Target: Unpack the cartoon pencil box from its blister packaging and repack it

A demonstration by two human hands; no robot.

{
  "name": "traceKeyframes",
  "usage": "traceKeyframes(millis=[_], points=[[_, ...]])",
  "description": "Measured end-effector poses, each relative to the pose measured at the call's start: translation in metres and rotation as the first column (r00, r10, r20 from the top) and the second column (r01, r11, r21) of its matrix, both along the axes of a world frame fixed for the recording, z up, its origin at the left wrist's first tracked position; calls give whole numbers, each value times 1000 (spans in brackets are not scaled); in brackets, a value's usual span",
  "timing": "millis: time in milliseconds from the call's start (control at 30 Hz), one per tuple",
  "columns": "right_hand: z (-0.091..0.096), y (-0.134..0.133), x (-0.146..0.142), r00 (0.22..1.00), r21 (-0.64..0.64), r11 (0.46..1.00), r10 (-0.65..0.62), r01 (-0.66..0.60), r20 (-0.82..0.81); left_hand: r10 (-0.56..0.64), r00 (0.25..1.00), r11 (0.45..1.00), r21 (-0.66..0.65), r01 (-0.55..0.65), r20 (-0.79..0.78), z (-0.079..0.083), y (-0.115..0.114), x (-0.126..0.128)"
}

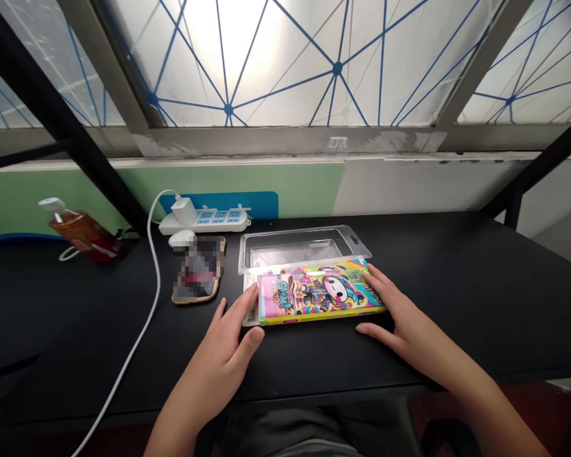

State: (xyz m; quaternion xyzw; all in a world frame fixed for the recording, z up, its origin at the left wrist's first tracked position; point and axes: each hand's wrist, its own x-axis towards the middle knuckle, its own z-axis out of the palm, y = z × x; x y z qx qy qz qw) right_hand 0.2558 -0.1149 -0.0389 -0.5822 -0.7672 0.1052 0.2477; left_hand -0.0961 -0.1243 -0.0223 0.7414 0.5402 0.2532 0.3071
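Observation:
A colourful flat box [314,295] with a cartoon character printed on it lies on the black desk in front of me. Part of a pale backing card [250,312] shows beneath its left end. My left hand [231,343] rests at the box's left end, thumb apart from the fingers. At the opposite end, my right hand [394,311] touches the box with its fingertips, the thumb spread away near the front edge. Just behind the box lies a clear plastic blister shell [304,244], slightly overlapped by it.
To the left are a phone [200,270], a white mouse-like object [181,238] and a white power strip [223,220] with a plugged-in charger [184,210]. Its white cable [155,273] runs down to the front edge. A drink bottle [83,231] leans farther left.

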Motion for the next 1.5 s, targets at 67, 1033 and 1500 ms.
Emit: traceKeyframes(millis=[67,1033,1500], points=[[-6,-8,0,1000,1,1000,1,-1,-5,29,999,999,-13,-29,30,1,-1,1],[5,117,-21,931,266,944,91,-194,355,144,722,953,291,82,-677,46,107,64],[19,60,-62,797,-125,841,539,-526,274,176,773,874,459,163,-610,13,136,80]])
